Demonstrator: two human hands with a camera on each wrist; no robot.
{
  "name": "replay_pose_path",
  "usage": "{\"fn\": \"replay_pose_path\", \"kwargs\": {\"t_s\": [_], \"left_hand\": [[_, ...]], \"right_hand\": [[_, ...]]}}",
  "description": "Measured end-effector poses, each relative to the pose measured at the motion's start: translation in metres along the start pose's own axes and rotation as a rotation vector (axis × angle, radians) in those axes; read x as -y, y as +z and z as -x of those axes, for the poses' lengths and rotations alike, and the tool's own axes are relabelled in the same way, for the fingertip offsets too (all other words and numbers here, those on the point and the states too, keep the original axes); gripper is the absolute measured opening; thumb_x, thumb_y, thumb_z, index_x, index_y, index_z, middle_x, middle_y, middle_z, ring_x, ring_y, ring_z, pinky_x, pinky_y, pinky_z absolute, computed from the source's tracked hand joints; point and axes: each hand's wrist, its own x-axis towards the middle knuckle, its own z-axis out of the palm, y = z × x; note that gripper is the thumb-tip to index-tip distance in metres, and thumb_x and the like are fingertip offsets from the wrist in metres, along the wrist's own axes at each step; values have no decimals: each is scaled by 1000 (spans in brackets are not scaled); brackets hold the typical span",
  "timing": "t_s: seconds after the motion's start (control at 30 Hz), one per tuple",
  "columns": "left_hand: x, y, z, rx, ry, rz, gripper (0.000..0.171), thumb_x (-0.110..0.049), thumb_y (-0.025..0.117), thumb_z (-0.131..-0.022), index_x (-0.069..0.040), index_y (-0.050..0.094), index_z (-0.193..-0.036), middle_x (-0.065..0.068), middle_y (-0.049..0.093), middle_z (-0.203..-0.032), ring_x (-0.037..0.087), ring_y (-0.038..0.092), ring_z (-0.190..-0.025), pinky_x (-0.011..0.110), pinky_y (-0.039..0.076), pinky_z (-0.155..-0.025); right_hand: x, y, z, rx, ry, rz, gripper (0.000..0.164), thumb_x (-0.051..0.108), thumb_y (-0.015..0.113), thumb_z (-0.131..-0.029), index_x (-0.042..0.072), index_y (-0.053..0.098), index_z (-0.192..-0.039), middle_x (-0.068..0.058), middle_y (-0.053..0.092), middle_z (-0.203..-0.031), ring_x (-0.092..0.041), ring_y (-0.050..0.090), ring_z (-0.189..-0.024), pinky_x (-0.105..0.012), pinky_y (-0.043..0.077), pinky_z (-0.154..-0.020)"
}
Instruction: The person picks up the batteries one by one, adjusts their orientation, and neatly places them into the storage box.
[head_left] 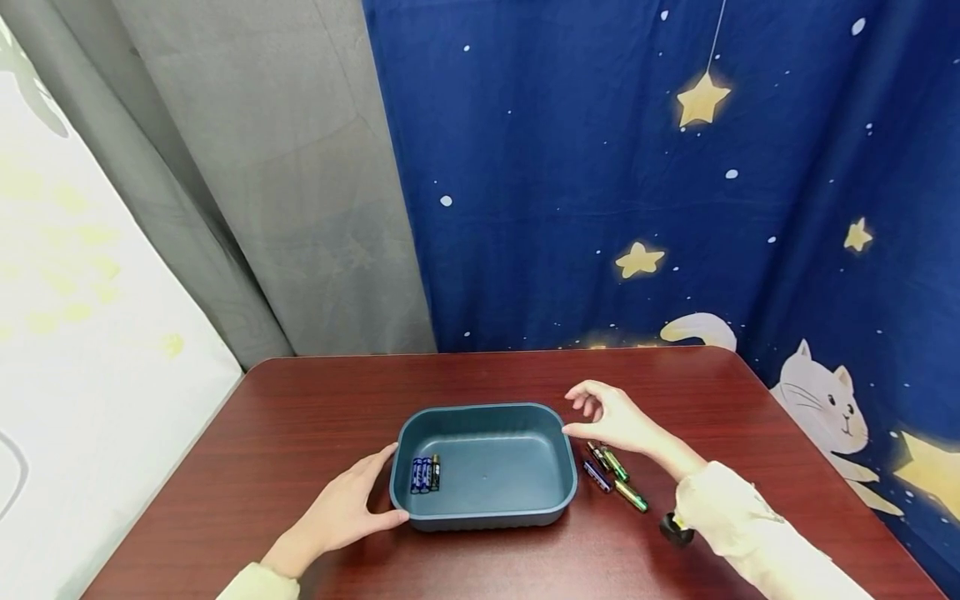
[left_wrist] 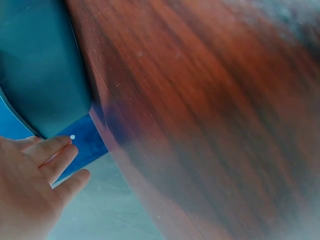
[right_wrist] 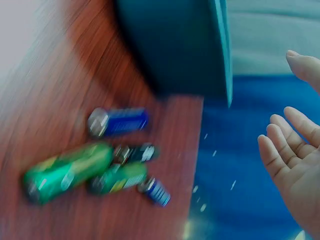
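A blue-green plastic bin point(head_left: 487, 515) stands at the middle of the table. Inside it, along the left wall, lie three batteries point(head_left: 425, 473) side by side, blue and black. My left hand point(head_left: 348, 504) rests at the bin's left end, thumb at the near corner and straight fingers along the side; in the left wrist view its fingertips point(left_wrist: 66, 142) are right at the bin's edge. Above the right end hovers my right hand point(head_left: 611, 417), fingers loosely bent and nothing in them. Below it, several loose batteries point(head_left: 597, 477), green, blue and dark, lie on the table.
The reddish-brown wooden table point(head_left: 330, 408) ends at a back edge against a grey curtain point(head_left: 300, 208) and a blue star-patterned curtain point(head_left: 540, 208). A small black object point(head_left: 677, 530) shows at the right sleeve.
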Motion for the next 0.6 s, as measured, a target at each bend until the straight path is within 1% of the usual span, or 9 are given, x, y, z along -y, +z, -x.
{"fn": "replay_pose_path", "kwargs": {"t_s": [0.1,0.3,0.47,0.6], "left_hand": [[0,0,0,-4,3,-1,90,-60,66,-68,-15,35,-140,4,50,-130,23,48,-116,47,43,-89],[0,0,0,-2,-1,-1,91,-60,66,-68,-15,35,-140,4,49,-130,24,48,-117,47,43,-89],[0,0,1,6,-10,-2,91,-61,66,-68,-16,34,-141,4,49,-130,24,48,-117,47,43,-89],[0,0,1,5,-8,1,91,-61,66,-68,-16,34,-141,4,49,-130,24,48,-117,47,43,-89]], "right_hand": [[-16,-6,7,-9,34,-2,40,21,78,-70,5,60,-101,-2,54,-81,-22,53,-69,-23,45,-55],[-50,-11,21,-27,62,15,40,17,78,-70,-1,60,-101,-13,56,-80,-13,51,-65,-22,44,-56],[-71,-12,28,-39,113,62,42,18,79,-68,-4,61,-100,-9,57,-79,-9,50,-64,-21,43,-58],[-80,-14,31,-35,133,81,43,18,79,-67,-5,60,-100,-7,56,-78,-9,49,-64,-21,42,-57]]}}
